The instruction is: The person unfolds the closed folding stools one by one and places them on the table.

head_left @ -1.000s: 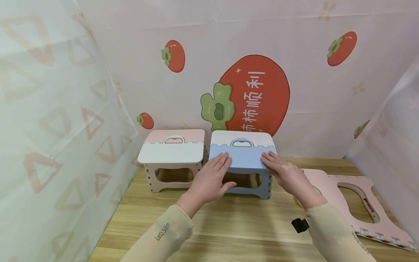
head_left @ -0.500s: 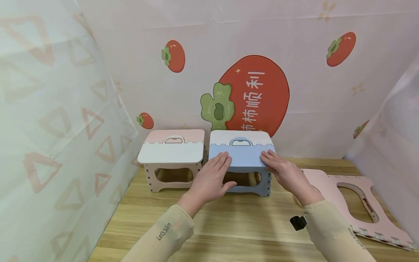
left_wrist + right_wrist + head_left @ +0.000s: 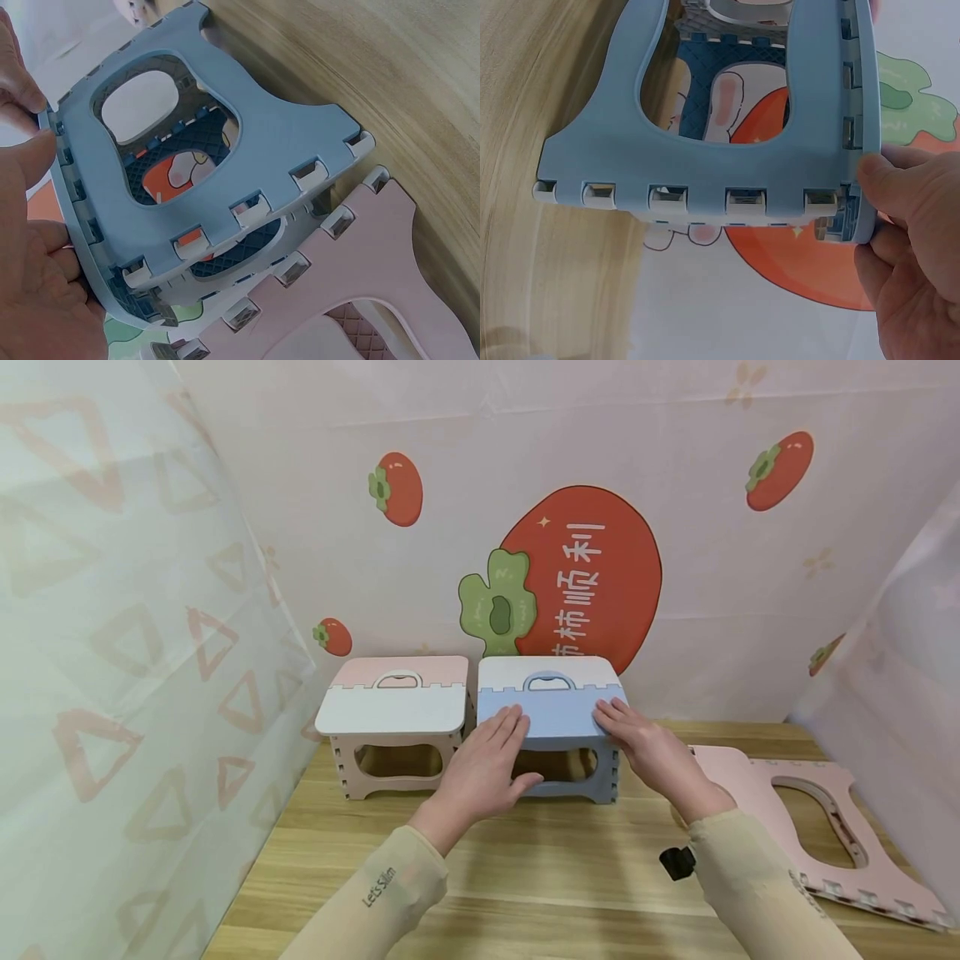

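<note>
A blue-and-white folding step stool (image 3: pixel 558 717) stands unfolded on its legs. In the head view my left hand (image 3: pixel 483 764) lies on the left of its blue top, fingers extended and thumb out in front. On the right of the top rest the fingers of my right hand (image 3: pixel 656 756). The right wrist view has the right thumb (image 3: pixel 885 176) against the seat's front edge, with lower fingers beside the corner. To the left, with a narrow gap, stands a pink-and-white folding stool (image 3: pixel 393 710). Neither hand visibly curls round the seat.
A pink folding stool (image 3: pixel 802 827) lies folded flat at the right of the wooden table (image 3: pixel 525 893). Behind the standing stools hangs a patterned cloth backdrop (image 3: pixel 697 568) with printed persimmons. Another cloth wall (image 3: pixel 172 710) closes in the left side.
The blue stool has slid slightly back and to the left under both hands. The right hand has shifted left with it; the pink stools have stayed put.
</note>
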The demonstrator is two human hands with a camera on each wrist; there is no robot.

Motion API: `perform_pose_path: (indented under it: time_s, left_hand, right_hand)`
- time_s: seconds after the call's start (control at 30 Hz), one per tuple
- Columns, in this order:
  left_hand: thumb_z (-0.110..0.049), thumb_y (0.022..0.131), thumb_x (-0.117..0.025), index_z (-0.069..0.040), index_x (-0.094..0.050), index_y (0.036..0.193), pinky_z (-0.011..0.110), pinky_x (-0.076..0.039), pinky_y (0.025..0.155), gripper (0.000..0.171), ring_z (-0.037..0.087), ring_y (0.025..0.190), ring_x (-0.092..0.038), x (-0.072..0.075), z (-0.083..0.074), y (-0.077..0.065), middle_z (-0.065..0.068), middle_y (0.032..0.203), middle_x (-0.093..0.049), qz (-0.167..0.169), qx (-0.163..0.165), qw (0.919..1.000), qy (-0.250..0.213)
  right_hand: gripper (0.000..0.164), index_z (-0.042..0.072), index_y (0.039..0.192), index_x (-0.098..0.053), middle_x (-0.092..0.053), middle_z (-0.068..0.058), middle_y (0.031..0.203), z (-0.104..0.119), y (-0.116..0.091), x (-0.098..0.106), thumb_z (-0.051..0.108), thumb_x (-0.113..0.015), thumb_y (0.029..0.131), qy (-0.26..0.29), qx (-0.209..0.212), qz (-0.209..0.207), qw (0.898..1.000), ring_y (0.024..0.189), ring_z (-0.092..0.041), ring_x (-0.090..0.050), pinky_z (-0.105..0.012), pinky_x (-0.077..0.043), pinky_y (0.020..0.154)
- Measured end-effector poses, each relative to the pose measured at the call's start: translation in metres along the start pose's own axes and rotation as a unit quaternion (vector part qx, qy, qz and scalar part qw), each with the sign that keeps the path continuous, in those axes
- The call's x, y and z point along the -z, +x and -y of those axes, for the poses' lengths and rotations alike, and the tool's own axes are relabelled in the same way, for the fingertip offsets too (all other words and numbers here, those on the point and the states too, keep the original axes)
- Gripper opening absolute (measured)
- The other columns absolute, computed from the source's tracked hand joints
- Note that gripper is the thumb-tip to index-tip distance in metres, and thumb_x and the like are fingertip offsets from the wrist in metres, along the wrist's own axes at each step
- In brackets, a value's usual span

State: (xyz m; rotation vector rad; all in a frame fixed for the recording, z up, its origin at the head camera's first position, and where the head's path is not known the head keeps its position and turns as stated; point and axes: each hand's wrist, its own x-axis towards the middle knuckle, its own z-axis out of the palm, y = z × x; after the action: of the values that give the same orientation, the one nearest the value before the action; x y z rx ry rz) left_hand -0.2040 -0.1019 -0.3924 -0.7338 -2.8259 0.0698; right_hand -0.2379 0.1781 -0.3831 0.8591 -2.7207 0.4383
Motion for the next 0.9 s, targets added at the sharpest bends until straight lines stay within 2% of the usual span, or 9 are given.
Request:
perform_pose_path:
  time_s: [0.9]
  left_hand:
    - [-0.060, 0.102, -0.048, -0.005, -0.029, 0.161, 0.036, -0.019, 0.127, 0.083, 0.026, 0.156, -0.022, 0.001, 0.008, 0.007, 0.012, 0.168, -0.025, 0.009, 0.005, 0.9998, -0.018]
  right_hand:
    - [0.051, 0.003, 0.146, -0.055, -0.050, -0.018, 0.153, -0.002, 0.010, -0.007, -0.001, -0.065, 0.096, 0.022, 0.000, -0.003, 1.000, 0.143, -0.040, -0.044, -0.057, -0.045, 0.107]
